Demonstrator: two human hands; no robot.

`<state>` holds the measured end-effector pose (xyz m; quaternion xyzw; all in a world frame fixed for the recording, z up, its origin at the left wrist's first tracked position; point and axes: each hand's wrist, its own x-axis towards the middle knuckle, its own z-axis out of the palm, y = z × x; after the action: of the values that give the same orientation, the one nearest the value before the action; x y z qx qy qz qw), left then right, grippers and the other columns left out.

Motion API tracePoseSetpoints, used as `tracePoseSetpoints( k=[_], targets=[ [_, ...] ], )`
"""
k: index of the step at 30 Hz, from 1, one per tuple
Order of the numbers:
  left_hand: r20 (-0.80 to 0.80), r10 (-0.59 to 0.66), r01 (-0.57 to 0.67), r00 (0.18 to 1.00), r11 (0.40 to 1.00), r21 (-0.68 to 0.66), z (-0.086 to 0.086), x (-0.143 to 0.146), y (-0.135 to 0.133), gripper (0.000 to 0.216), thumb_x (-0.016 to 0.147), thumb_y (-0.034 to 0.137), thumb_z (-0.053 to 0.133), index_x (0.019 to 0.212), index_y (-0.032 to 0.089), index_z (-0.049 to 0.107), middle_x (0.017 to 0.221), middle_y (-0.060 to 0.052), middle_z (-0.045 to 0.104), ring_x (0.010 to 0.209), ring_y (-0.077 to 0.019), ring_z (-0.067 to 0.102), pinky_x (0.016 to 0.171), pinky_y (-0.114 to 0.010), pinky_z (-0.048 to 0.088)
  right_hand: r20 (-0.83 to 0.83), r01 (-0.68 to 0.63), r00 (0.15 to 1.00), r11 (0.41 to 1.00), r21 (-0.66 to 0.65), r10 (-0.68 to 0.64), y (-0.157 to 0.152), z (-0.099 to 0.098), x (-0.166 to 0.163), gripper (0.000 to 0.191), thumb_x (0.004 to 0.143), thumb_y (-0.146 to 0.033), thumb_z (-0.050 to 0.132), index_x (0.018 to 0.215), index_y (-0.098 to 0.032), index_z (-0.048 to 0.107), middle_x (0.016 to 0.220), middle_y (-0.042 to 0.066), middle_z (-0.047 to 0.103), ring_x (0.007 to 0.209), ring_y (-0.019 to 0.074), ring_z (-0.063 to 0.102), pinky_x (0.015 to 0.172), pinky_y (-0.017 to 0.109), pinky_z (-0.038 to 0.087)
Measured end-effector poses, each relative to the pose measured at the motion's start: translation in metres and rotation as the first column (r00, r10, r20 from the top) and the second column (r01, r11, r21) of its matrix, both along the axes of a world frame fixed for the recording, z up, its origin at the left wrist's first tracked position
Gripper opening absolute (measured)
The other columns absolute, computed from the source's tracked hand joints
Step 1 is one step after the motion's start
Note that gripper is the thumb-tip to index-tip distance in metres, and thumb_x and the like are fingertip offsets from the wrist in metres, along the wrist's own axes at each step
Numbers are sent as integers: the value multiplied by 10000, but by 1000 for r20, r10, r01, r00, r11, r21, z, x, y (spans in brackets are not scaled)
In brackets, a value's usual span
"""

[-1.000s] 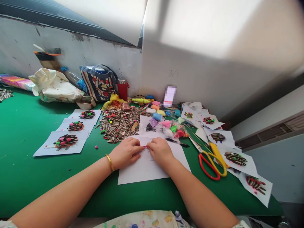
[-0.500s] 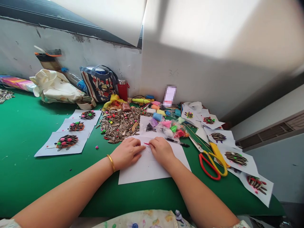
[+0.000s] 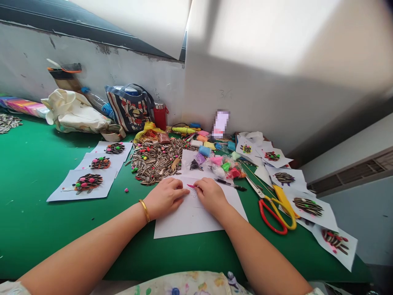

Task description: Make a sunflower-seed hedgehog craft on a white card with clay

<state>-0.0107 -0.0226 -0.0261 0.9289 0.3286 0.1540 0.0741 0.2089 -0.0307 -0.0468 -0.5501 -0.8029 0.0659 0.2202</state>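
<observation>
A sheet of white paper (image 3: pixel 184 225) lies before me on the green table, with small pencil-like marks near its middle. My left hand (image 3: pixel 164 199) rests on the sheet's left side, its fingers loosely stretched and the thumb apart. On the right, my right hand (image 3: pixel 211 196) pinches a small pink pointed piece (image 3: pixel 191 186) between thumb and fingers, just above the marks. A black pen (image 3: pixel 230 184) lies beyond that hand. Behind the sheet is a pile of striped sunflower seeds (image 3: pixel 156 162), and beside it are bagged lumps of coloured clay (image 3: pixel 225 166).
Scissors (image 3: pixel 278 213) with red and yellow handles and a yellow cutter (image 3: pixel 284 198) lie to the right. Seed-and-clay hedgehog pictures on paper stand in rows at left (image 3: pixel 58 192) and right (image 3: pixel 333 217). Bags (image 3: pixel 129 108) and a red flask (image 3: pixel 160 116) line the wall.
The whole view has shifted slightly. Both hands stay in nearly the same place on the paper, and the pink piece remains pinched in my right hand.
</observation>
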Motion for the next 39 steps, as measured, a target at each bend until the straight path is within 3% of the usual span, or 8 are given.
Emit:
tracePoseSetpoints(
  k=[8, 12, 24, 29, 32, 39],
  targets=[
    [67, -50, 55, 997, 995, -81, 2, -10, 7, 347, 881, 233, 560, 1216, 287, 633, 1103, -57, 611, 1013, -201, 550, 922, -343, 443, -2, -8, 1000, 1000, -12, 8, 0, -1, 1, 153, 928, -203, 526, 970, -215, 673, 909, 39, 645, 918, 175, 562, 819, 277, 411],
    [75, -66, 70, 995, 996, -53, 2, -12, 9, 275, 913, 255, 526, 1125, 304, 694, 1048, -56, 626, 957, -190, 567, 882, -337, 457, -5, -7, 1000, 1000, -16, 7, 0, -2, 1, 156, 929, -204, 523, 976, -214, 672, 913, 38, 644, 912, 176, 560, 812, 279, 411],
    [54, -129, 131, 990, 991, -40, 6, -17, 11, 266, 935, 286, 507, 1099, 318, 714, 1099, -63, 633, 989, -192, 586, 912, -346, 465, -11, -9, 1000, 999, -30, 9, 1, 0, 2, 161, 926, -204, 524, 971, -208, 679, 916, 42, 644, 907, 173, 558, 804, 277, 410],
    [75, -143, 149, 987, 986, -80, 5, -21, 15, 314, 919, 222, 508, 1188, 275, 662, 1143, -64, 642, 1027, -192, 584, 927, -329, 460, -9, -10, 1000, 999, -38, 9, 0, 2, 1, 157, 927, -201, 528, 966, -205, 681, 910, 43, 646, 911, 172, 561, 813, 277, 408],
    [106, -104, 116, 989, 987, -108, 2, -20, 16, 290, 899, 225, 546, 1170, 228, 651, 1132, -69, 652, 1028, -194, 585, 924, -324, 461, 0, -9, 1000, 999, -42, 9, 0, 4, 1, 156, 924, -198, 532, 961, -207, 683, 911, 43, 649, 910, 174, 564, 814, 279, 409],
    [142, 94, -83, 985, 993, -82, -10, 0, 14, 146, 818, 323, 678, 865, 192, 635, 917, -46, 644, 905, -208, 578, 834, -352, 461, 7, -2, 1000, 999, -43, 2, 0, 4, 1, 151, 917, -196, 535, 963, -209, 679, 908, 39, 645, 907, 175, 563, 809, 279, 411]
  ],
)
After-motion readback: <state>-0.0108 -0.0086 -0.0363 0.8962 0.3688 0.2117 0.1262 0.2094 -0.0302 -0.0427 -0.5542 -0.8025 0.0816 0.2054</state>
